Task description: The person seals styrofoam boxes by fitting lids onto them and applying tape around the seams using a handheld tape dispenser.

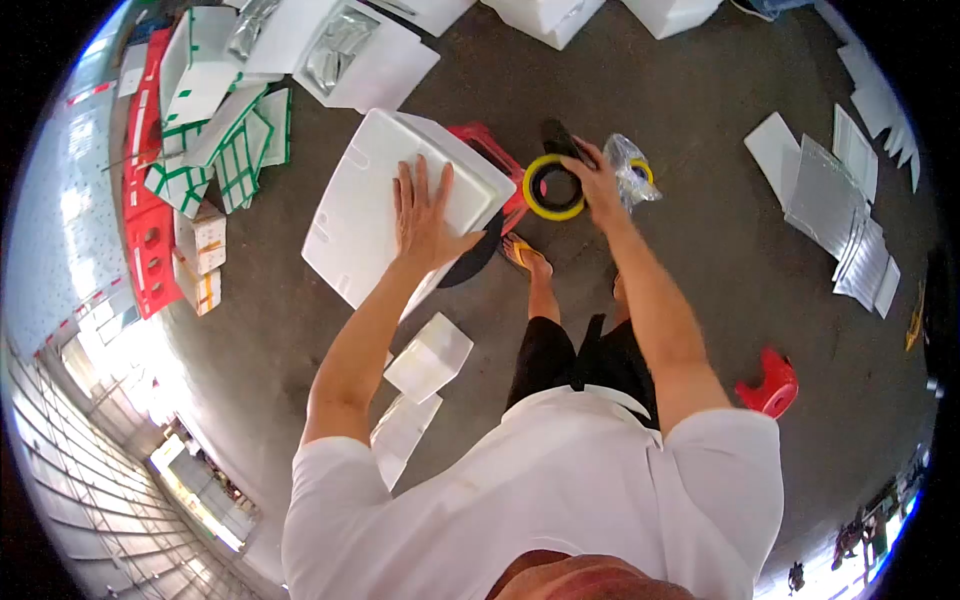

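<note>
My left hand [425,220] lies open, fingers spread, on the top of a white foam box [350,210]. The box sits at an angle, with a red plastic stool [512,208] partly hidden behind its right side and a dark round object [475,262] showing below its edge. My right hand [597,185] is closed on a tape dispenser [555,135] carrying a large yellow-edged tape roll [534,208]. The roll is close to the box's right corner. Just right of that hand is a clear plastic bag [625,160] with another yellow-edged roll in it.
More white foam boxes [375,65] stand at the top. Green-taped foam pieces [235,130] lie by a red barrier [150,200] at left. Two small white blocks [430,358] rest near my legs. Silver-lined panels [828,200] and a red stool [770,385] are at right.
</note>
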Available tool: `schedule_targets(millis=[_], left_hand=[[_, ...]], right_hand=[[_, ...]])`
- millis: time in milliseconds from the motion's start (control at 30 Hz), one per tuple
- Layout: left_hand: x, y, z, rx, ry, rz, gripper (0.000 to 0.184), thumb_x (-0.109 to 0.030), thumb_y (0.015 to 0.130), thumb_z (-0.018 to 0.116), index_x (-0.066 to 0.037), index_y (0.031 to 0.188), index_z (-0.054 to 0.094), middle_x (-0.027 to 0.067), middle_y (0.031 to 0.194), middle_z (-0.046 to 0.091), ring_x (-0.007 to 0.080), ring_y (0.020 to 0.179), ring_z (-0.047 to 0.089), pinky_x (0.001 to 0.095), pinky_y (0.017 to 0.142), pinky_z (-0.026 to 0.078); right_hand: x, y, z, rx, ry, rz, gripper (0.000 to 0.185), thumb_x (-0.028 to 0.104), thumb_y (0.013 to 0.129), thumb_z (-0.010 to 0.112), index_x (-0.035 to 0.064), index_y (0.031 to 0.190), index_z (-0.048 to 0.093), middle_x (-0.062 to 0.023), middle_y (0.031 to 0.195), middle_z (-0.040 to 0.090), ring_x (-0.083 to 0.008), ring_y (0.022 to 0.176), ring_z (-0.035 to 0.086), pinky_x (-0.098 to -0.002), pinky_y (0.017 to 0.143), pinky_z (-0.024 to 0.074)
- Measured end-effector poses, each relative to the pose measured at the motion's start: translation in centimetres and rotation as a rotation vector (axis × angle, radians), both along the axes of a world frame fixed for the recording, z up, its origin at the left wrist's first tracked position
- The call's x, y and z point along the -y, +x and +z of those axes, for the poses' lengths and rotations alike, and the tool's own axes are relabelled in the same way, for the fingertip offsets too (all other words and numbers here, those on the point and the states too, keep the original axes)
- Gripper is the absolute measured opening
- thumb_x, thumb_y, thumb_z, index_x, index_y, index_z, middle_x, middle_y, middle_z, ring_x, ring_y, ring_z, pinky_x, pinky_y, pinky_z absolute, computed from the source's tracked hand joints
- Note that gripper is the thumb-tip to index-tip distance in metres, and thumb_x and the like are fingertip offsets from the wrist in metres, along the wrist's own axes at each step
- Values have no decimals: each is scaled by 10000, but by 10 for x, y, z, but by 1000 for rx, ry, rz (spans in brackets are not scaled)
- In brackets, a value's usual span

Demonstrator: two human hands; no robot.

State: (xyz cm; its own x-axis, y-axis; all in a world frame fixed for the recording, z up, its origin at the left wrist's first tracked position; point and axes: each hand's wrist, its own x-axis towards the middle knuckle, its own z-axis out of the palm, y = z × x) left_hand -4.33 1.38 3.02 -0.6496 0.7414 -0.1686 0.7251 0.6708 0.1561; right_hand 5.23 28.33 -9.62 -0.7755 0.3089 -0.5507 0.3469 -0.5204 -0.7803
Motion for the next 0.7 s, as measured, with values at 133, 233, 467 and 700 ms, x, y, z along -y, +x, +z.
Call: schedule_targets(millis=[133, 233, 467, 700], left_hand=[[18, 12, -8, 31, 0, -120, 1098, -354, 584, 847, -164, 1514, 295, 270, 1575, 136, 501, 1445, 105, 588, 1168, 126], [15, 3, -15, -16, 71, -109, 1089, -371, 601, 846, -163, 1518, 296, 268, 1579, 131, 499, 1448, 98, 585, 1168, 120], [-15, -56, -42, -149, 113, 378, 1094, -469, 657, 814, -181, 1543, 242, 290, 1573, 133, 509, 1447, 72, 589, 1162, 92], [17, -172, -58, -215, 66, 1409, 1180, -783, 669, 657, -158, 1554, 190, 301, 1574, 100, 520, 1444, 63, 558, 1177, 72]], right_hand=[[-15, -18, -54, -41, 250, 339, 474, 198, 809, 747, 89, 1257, 636, -102, 1187, 647, -200, 1040, 631, -313, 888, 506], [1, -53, -88, -119, 94, 674, 486, 230, 787, 762, 95, 1241, 653, -107, 1209, 640, -207, 1089, 609, -332, 939, 478], [15, -37, -94, -186, 198, 792, 567, 187, 768, 776, 41, 1288, 604, -94, 1174, 656, -183, 1067, 596, -319, 959, 464], [103, 75, -86, -156, -56, 644, 547, 114, 754, 772, 0, 1262, 604, -88, 1215, 644, -151, 1137, 561, -326, 1016, 427]])
